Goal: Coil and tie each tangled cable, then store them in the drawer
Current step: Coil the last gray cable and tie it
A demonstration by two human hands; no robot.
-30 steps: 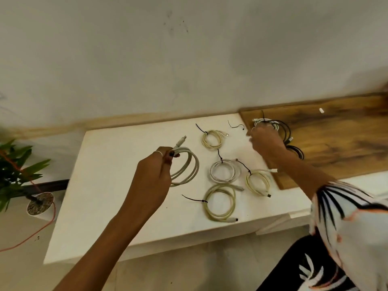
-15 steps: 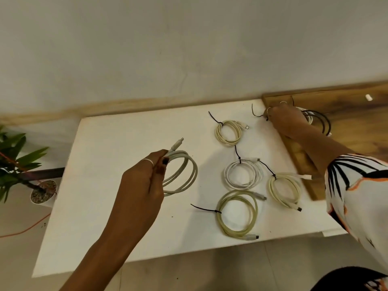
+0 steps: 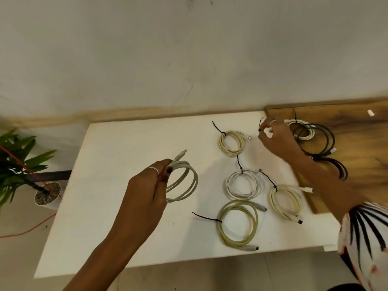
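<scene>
1. Left hand (image 3: 147, 190), centre-left of frame, fingers pinched shut on a pale grey coil (image 3: 184, 181); the coil hangs over the white table (image 3: 117, 143), one plug sticking up past the knuckles. No tie visible on it: coiled, not yet tied

2. Right hand (image 3: 275, 139), upper right of frame, fingertips closed on the end of a thin black tie (image 3: 261, 122) at the seam between the white table and the wooden board (image 3: 357, 127); something small and white shows under the fingers, cannot tell what

3. Done so far, by the look of it: four coils lying flat with black ties on them, right of centre
   - cream coil (image 3: 231, 142), top
   - white coil (image 3: 242, 183), middle
   - pale yellow coil (image 3: 285, 201), right, just beside the board edge
   - yellow-green coil (image 3: 238, 225), bottom

4. On the board, upper right: a white coil (image 3: 302, 131) and black cables (image 3: 321, 143) overlapping in loops; whether these are tied, cannot tell

5. Left to do (judgement): tie the held coil, settle the black bundle, then stow everything. No drawer in view

6. Room: left half of the table is bare, ample space to lay the coil down. Near edge runs along the bottom of frame, close below the yellow-green coil. Potted plant (image 3: 45, 192) sits off the table's left edge, well apart from the work
</scene>
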